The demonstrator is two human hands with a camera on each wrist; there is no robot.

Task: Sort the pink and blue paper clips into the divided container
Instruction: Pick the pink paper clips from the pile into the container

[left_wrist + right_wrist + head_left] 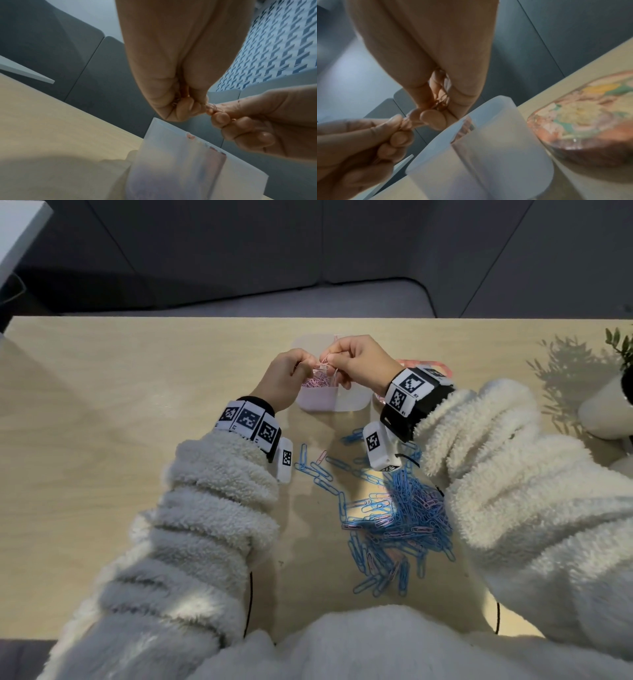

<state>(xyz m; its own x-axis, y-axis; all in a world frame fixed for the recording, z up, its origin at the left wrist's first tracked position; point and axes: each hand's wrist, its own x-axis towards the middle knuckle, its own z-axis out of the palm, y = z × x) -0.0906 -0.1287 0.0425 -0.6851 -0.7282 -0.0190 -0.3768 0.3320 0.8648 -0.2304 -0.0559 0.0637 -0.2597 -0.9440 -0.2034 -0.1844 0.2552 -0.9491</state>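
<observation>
A translucent white divided container point(352, 402) stands mid-table; its left compartment holds pink paper clips point(315, 383), and the right one looks bare. Both hands hover just above it. My left hand point(308, 361) and right hand point(329, 358) meet fingertip to fingertip, each pinching linked pink clips point(324, 364). The left wrist view shows the left hand point(193, 104) and right hand point(216, 113) holding a thin clip point(211, 105) over the container point(171, 169). In the right wrist view, more pink clips point(441, 100) are bunched inside the right hand point(426, 116). A mixed, mostly blue pile point(397, 518) lies nearer me.
A clear pink-rimmed box point(582, 115) of colourful items sits right of the container, partly behind my right wrist. A white plant pot point(603, 409) stands at the table's right edge. Loose blue clips point(318, 470) trail left of the pile.
</observation>
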